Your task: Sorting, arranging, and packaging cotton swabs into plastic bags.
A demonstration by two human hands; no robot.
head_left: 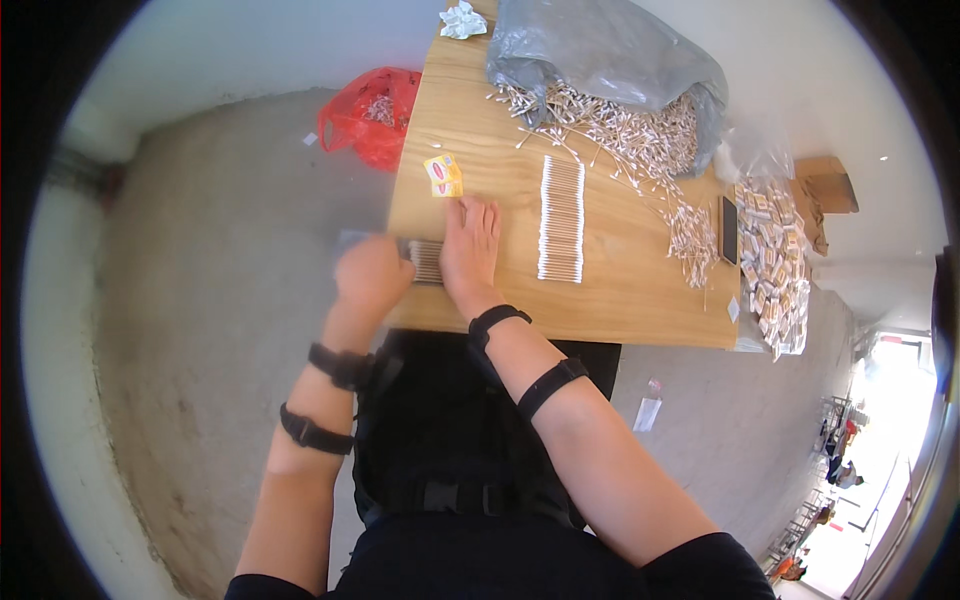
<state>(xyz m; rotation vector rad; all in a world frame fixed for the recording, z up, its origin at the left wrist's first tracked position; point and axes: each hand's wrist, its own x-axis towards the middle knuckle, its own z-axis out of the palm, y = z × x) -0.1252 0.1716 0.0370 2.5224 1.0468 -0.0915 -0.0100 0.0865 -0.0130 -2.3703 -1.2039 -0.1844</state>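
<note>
My left hand (372,275) is closed at the left edge of the wooden table (620,300), gripping a clear plastic packet (352,241) that looks blurred. A small bundle of cotton swabs (426,262) lies between my two hands, at the packet's mouth. My right hand (470,245) lies flat on the table with its fingers stretched forward, its side against the bundle. A neat row of cotton swabs (561,218) sits just right of that hand. A small yellow packet (443,175) lies just beyond my fingertips.
A grey plastic bag (610,50) at the far side spills a loose pile of swabs (630,135). A dark phone (729,228) and a clear bag of small packets (772,265) are at the right edge. A red bag (372,115) lies on the floor at left.
</note>
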